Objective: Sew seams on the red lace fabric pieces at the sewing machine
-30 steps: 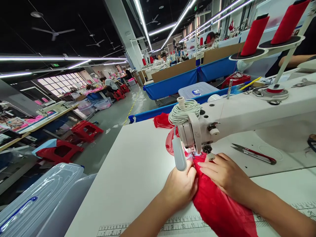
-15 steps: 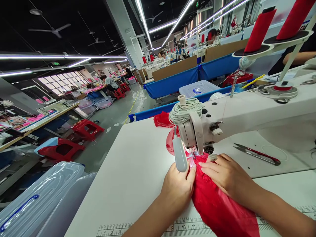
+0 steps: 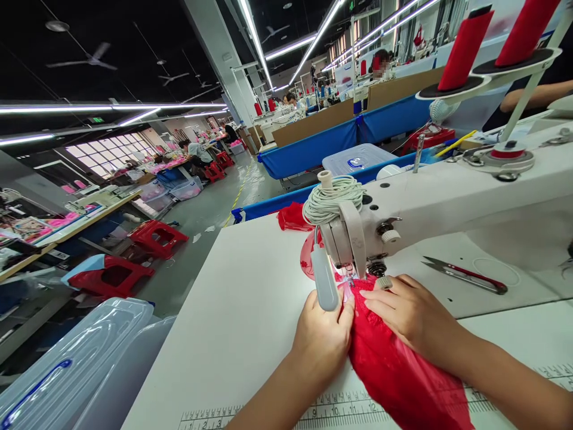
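Red lace fabric (image 3: 398, 376) runs from under the needle of a white sewing machine (image 3: 447, 197) toward the table's front edge. My left hand (image 3: 323, 331) pinches its left edge just before the presser foot (image 3: 351, 279), where a narrow pink strip (image 3: 346, 292) shows between thumb and finger. My right hand (image 3: 409, 313) lies flat over the fabric to the right of the needle, its fingers stretched out. A grey lamp (image 3: 324, 279) hangs in front of the needle area and covers part of my left fingers. More red fabric (image 3: 294, 217) lies behind the machine head.
Thread snips (image 3: 465, 276) lie on the machine bed at the right. Red thread cones (image 3: 465, 51) stand above. A printed ruler (image 3: 333, 412) crosses the table's front. A lidded plastic box (image 3: 102, 340) stands at the left, with red stools (image 3: 159, 237) beyond.
The view has shifted very slightly. Both hands keep nearly the same places on the red fabric, and the fabric shows no clear movement.
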The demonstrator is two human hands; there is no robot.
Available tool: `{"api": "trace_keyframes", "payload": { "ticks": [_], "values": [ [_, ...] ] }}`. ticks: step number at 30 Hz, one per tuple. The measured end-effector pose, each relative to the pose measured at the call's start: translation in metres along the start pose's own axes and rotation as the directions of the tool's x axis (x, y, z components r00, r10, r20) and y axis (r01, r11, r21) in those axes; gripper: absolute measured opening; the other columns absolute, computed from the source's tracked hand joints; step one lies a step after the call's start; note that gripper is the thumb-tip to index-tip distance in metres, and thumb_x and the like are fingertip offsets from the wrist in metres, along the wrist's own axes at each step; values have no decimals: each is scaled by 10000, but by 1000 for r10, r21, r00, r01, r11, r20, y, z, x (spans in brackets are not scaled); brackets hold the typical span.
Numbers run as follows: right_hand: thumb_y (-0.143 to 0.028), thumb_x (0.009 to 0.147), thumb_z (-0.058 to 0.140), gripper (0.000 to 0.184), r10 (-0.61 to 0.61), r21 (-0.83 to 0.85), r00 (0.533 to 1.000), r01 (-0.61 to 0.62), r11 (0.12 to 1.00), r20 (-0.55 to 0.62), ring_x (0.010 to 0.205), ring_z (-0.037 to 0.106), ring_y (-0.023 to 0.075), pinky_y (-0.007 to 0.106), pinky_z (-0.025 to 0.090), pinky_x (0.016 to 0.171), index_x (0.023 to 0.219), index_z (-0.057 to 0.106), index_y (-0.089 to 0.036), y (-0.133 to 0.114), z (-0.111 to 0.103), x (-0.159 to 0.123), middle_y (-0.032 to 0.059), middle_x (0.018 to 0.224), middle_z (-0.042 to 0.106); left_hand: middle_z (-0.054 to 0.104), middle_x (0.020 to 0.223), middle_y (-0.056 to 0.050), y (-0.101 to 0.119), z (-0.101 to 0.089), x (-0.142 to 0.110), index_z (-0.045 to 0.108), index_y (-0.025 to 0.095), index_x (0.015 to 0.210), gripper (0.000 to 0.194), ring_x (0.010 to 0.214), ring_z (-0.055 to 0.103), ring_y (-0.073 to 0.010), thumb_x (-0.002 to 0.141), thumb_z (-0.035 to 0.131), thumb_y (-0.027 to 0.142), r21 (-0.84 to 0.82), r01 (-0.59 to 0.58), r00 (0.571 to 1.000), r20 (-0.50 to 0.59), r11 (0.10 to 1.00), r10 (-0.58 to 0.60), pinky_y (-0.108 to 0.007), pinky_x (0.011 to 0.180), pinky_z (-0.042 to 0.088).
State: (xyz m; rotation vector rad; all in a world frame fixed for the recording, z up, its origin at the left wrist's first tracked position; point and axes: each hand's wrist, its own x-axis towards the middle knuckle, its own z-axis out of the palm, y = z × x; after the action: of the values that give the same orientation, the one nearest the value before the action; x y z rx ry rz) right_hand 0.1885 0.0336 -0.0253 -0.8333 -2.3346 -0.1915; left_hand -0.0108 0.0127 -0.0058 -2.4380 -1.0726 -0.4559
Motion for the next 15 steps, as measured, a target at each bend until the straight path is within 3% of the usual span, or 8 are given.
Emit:
{"api": "trace_keyframes", "payload": {
  "ticks": [5, 15],
  "values": [
    [35, 836, 393, 344, -2, -25, 1000, 2, 1000, 7, 751, 471, 192, 341, 341, 706, 814, 661, -179, 1, 1, 1, 45, 865, 701, 696, 901, -114, -2, 3, 2, 632, 121, 1014, 313, 786, 649, -225, 871, 379, 2, 3, -7, 999, -38, 1000, 7, -319, 585, 493],
    [37, 841, 382, 366, 10, -31, 999, -8, 999, 47, 747, 492, 190, 330, 346, 701, 855, 664, -196, 4, 0, 3, 44, 820, 693, 680, 944, -127, -4, 1, 2, 619, 124, 1036, 296, 890, 643, -260, 896, 365, 70, -90, 57, 998, 29, 994, -55, -351, 633, 527]
  ]
}}
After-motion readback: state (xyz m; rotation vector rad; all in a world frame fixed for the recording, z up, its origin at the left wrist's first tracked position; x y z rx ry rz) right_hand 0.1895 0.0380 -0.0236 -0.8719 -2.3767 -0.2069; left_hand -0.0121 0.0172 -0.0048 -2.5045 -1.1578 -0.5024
